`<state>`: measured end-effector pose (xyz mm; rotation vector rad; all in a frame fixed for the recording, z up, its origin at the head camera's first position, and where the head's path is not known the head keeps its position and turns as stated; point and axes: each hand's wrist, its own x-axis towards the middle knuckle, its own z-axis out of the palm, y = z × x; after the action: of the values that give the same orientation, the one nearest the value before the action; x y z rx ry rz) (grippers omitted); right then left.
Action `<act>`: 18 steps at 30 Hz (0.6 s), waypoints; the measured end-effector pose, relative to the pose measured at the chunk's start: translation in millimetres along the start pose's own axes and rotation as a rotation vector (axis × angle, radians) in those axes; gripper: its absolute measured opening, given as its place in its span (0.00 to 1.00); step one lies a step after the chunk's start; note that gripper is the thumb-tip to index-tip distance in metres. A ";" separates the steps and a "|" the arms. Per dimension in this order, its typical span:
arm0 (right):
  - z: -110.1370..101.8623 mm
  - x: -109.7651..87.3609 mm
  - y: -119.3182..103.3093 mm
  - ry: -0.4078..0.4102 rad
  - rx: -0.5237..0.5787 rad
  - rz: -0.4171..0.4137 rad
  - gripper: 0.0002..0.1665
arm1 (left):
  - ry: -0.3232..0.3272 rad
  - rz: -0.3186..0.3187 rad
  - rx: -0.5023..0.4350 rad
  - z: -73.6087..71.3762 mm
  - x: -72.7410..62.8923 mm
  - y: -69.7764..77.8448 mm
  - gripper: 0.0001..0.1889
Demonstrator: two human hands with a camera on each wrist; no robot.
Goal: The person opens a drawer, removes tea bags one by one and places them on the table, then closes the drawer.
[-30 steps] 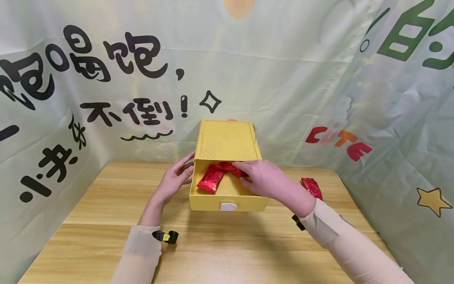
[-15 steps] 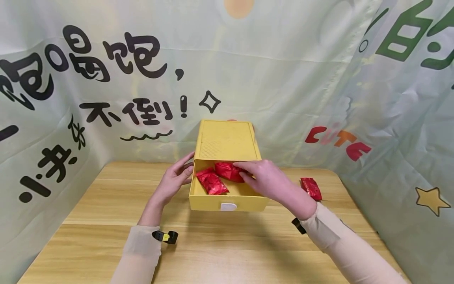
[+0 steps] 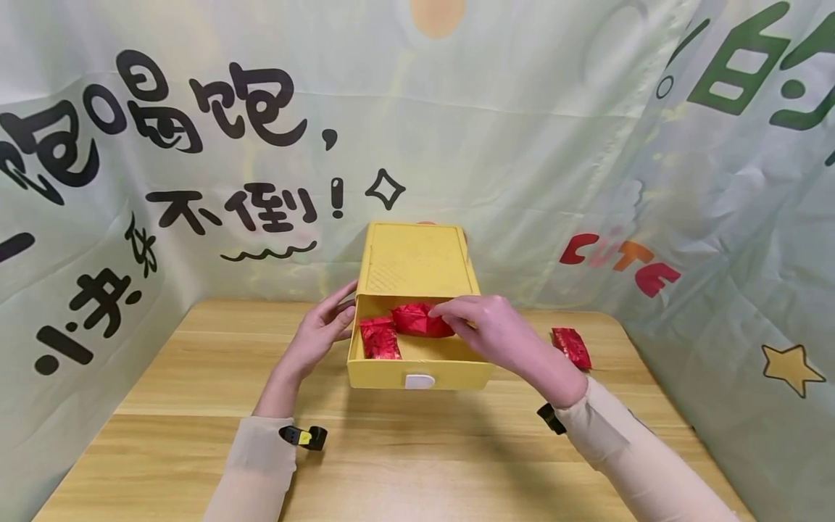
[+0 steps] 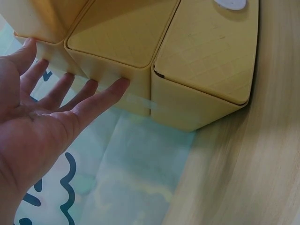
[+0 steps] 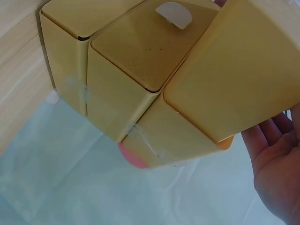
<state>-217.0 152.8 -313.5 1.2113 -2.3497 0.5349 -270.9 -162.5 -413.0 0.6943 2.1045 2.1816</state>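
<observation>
A yellow drawer cabinet [image 3: 417, 257] stands at the back of the table, its top drawer [image 3: 385, 374] pulled out. Two shiny red packets lie in the drawer: a front-left packet [image 3: 380, 339] and a rear packet [image 3: 417, 321]. My right hand [image 3: 499, 330] reaches over the drawer's right side, index finger and thumb pinching the rear packet's right end. In the right wrist view the drawer wall partly hides this hand [image 5: 279, 171]. My left hand [image 3: 320, 330] rests against the cabinet's left side. The left wrist view shows its fingers [image 4: 101, 101] spread and nearly straight.
Another red packet [image 3: 571, 348] lies on the wooden table [image 3: 391, 449] to the right, beyond my right forearm. Lower drawers [image 5: 140, 51] sit shut beneath the top one, with a white handle [image 5: 174, 15]. A printed cloth backdrop [image 3: 509, 145] hangs close behind the cabinet.
The front-left packet has turned and now lies straighter against the drawer's left side. The rear packet has come away from it and lies crosswise behind. My left hand has stayed in place.
</observation>
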 end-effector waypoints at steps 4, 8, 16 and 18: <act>-2.0 -2.9 -0.1 0.039 0.013 -0.022 0.17 | -0.002 0.002 -0.002 0.1 0.3 0.1 0.29; -1.8 -6.0 1.0 0.131 0.010 -0.086 0.18 | -0.002 -0.001 0.002 0.0 0.3 0.4 0.30; -4.8 -15.1 -0.3 0.329 0.023 -0.124 0.24 | -0.001 -0.004 0.014 -0.6 -0.2 0.2 0.30; -7.1 -18.3 -1.7 0.370 0.023 -0.111 0.24 | 0.000 -0.006 0.016 -0.8 -0.3 -0.1 0.30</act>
<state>-204.6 167.6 -317.4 1.1335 -1.9603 0.6853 -270.9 -163.3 -413.2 0.6891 2.1233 2.1642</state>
